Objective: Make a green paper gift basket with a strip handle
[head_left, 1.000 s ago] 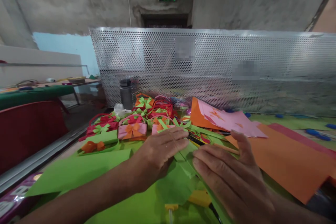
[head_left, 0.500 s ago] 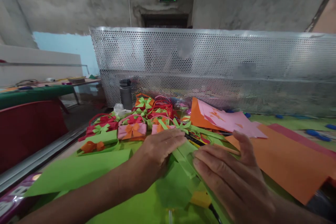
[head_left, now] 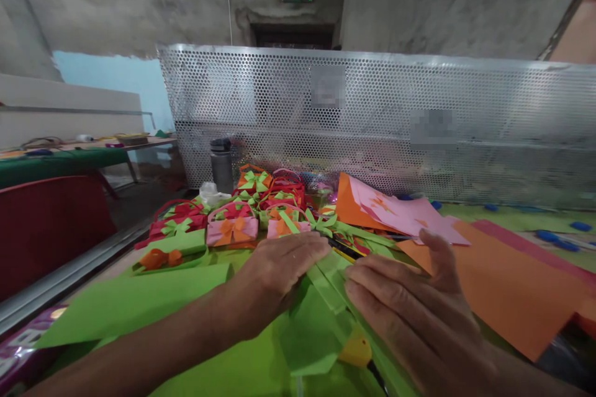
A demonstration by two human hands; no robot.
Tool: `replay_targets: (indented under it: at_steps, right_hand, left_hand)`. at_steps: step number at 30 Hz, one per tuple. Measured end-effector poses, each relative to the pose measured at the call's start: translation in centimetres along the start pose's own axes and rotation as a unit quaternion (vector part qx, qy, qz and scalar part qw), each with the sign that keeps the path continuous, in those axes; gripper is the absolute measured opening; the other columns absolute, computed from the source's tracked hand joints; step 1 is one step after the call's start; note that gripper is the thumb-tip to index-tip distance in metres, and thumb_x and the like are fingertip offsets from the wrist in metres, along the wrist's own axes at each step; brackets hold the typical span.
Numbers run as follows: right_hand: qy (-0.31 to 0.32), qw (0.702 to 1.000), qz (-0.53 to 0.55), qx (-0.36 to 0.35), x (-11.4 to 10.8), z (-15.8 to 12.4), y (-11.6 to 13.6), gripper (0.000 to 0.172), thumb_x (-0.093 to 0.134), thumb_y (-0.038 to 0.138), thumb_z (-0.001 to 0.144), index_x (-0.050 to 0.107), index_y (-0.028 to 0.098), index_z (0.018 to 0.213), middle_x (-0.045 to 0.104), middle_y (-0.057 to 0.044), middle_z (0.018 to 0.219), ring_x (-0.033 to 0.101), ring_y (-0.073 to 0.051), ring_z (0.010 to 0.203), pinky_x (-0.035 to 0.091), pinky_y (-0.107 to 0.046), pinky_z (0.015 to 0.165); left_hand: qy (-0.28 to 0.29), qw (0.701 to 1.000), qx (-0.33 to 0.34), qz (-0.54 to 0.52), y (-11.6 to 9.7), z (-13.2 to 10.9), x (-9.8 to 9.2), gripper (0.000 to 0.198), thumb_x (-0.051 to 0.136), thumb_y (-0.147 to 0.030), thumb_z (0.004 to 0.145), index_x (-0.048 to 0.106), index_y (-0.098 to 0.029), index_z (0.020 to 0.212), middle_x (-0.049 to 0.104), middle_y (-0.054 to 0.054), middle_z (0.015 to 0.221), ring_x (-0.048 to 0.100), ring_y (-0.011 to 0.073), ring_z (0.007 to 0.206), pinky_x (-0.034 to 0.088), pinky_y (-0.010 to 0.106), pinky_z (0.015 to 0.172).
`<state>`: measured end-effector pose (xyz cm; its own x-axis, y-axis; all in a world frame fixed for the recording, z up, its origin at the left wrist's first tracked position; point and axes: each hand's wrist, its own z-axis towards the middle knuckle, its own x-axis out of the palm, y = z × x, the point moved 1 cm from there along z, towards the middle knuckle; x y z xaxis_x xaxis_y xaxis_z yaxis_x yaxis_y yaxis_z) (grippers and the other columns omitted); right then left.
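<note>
Between my hands lies a folded green paper strip [head_left: 326, 288], slanting from far left to near right. My left hand [head_left: 282, 270] is closed over its far end, with the fingertips partly hidden. Flat along the strip's right side rests my right hand [head_left: 410, 307], fingers stretched together and thumb raised. Beneath them a green paper sheet [head_left: 310, 341] hangs or lies loosely. Near the right fingers shows a yellow tool part [head_left: 356, 350] with a black end, mostly covered by paper. A black and yellow tool [head_left: 344, 248] lies just beyond my hands; its kind is unclear.
Small paper handbags with bows [head_left: 231, 231] stand in rows at the far left, before a dark bottle [head_left: 221, 164]. Orange sheets [head_left: 493, 285] and pink paper [head_left: 405, 214] lie right. A perforated metal panel [head_left: 372, 99] closes off the back. Blue-handled scissors [head_left: 556, 239] lie far right.
The loose green sheet under my hands has shifted and hangs lower toward me. More of the yellow tool part shows. Both hands stay in nearly the same place.
</note>
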<state>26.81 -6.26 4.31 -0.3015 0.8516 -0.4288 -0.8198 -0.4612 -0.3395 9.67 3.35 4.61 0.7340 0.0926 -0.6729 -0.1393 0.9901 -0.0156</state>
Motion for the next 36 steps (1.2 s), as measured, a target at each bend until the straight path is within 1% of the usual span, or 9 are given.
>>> replay_targets:
  at_steps: [5, 11, 17, 21, 26, 29, 31, 33, 36]
  right_hand:
    - [-0.015, 0.998, 0.05, 0.025, 0.0, 0.2, -0.2, 0.034, 0.03, 0.012, 0.092, 0.063, 0.018, 0.088, 0.071, -0.001, 0.087, 0.062, -0.013, 0.092, 0.012, -0.049, 0.11]
    - [-0.037, 0.998, 0.047, -0.005, 0.5, 0.5, -0.5, 0.028, 0.037, 0.009, 0.09, 0.063, 0.016, 0.081, 0.072, -0.002, 0.08, 0.063, -0.011, 0.087, 0.015, -0.047, 0.108]
    - [-0.033, 0.998, 0.051, -0.005, 0.6, 0.4, -0.5, 0.028, 0.037, 0.008, 0.088, 0.063, 0.017, 0.081, 0.071, -0.002, 0.081, 0.063, -0.013, 0.087, 0.015, -0.046, 0.109]
    - [-0.045, 0.998, 0.052, -0.012, 0.8, 0.5, -0.7, 0.029, 0.037, 0.009, 0.089, 0.063, 0.015, 0.079, 0.071, -0.003, 0.08, 0.063, -0.012, 0.086, 0.015, -0.047, 0.108]
    - [-0.033, 0.997, 0.063, -0.006, 0.7, 0.6, -0.3, 0.033, 0.035, 0.011, 0.091, 0.064, 0.014, 0.078, 0.072, -0.004, 0.08, 0.064, -0.014, 0.085, 0.014, -0.05, 0.106]
    - [-0.044, 0.997, 0.056, 0.02, 0.9, 0.2, 0.1, 0.026, 0.041, 0.011, 0.089, 0.064, 0.014, 0.078, 0.072, -0.003, 0.081, 0.064, -0.015, 0.085, 0.016, -0.051, 0.106]
    - [-0.049, 0.998, 0.042, 0.012, 1.2, -0.3, 0.1, 0.023, 0.043, 0.011, 0.087, 0.064, 0.017, 0.078, 0.072, -0.001, 0.082, 0.064, -0.015, 0.085, 0.017, -0.05, 0.106]
    - [-0.05, 0.998, 0.022, -0.028, 1.6, -0.7, -0.1, 0.02, 0.047, 0.014, 0.085, 0.064, 0.022, 0.078, 0.071, 0.002, 0.083, 0.064, -0.016, 0.085, 0.019, -0.049, 0.106]
    - [-0.038, 0.998, 0.014, -0.047, 2.0, -1.3, -0.7, 0.014, 0.053, 0.021, 0.082, 0.064, 0.029, 0.079, 0.07, 0.006, 0.086, 0.063, -0.018, 0.086, 0.022, -0.05, 0.104]
  left_hand:
    - [-0.012, 1.0, 0.006, 0.013, 0.1, -0.1, 0.1, 0.038, 0.043, 0.001, 0.078, 0.053, -0.008, 0.113, 0.064, 0.015, 0.108, 0.059, 0.0184, 0.104, 0.051, 0.033, 0.089]
    - [-0.014, 1.0, 0.002, 0.019, 0.4, -0.5, 0.6, 0.043, 0.042, 0.004, 0.076, 0.051, -0.008, 0.116, 0.062, 0.016, 0.112, 0.057, 0.0197, 0.108, 0.05, 0.036, 0.091]
    - [-0.031, 0.999, -0.01, -0.025, 0.3, -0.4, 0.7, 0.043, 0.039, 0.004, 0.078, 0.051, -0.009, 0.118, 0.061, 0.016, 0.115, 0.055, 0.0183, 0.109, 0.049, 0.036, 0.092]
    - [-0.041, 0.999, 0.018, -0.03, -0.6, -0.3, 0.4, 0.036, 0.042, 0.002, 0.081, 0.054, -0.009, 0.114, 0.058, 0.017, 0.119, 0.052, 0.019, 0.114, 0.045, 0.038, 0.096]
    - [-0.054, 0.997, 0.058, -0.019, -1.3, -0.3, 0.1, 0.027, 0.048, -0.005, 0.083, 0.056, -0.007, 0.109, 0.062, 0.017, 0.112, 0.054, 0.0175, 0.112, 0.047, 0.03, 0.094]
    - [-0.044, 0.995, 0.094, 0.001, -1.3, -0.3, -0.2, 0.025, 0.045, -0.007, 0.085, 0.055, -0.004, 0.108, 0.063, 0.018, 0.109, 0.051, 0.0205, 0.115, 0.048, 0.034, 0.094]
    - [-0.023, 0.992, 0.117, 0.03, -1.3, -0.4, -0.5, 0.026, 0.041, -0.009, 0.087, 0.054, -0.001, 0.108, 0.063, 0.02, 0.11, 0.047, 0.023, 0.118, 0.047, 0.037, 0.094]
    - [-0.004, 0.99, 0.129, 0.061, -1.2, -0.6, -0.7, 0.027, 0.039, -0.01, 0.088, 0.055, 0.0, 0.107, 0.062, 0.021, 0.11, 0.044, 0.0246, 0.121, 0.047, 0.038, 0.095]
    - [-0.019, 0.984, 0.153, 0.086, -1.1, -0.9, -0.7, 0.028, 0.035, -0.009, 0.089, 0.056, 0.0, 0.106, 0.063, 0.02, 0.109, 0.042, 0.0255, 0.122, 0.047, 0.038, 0.095]
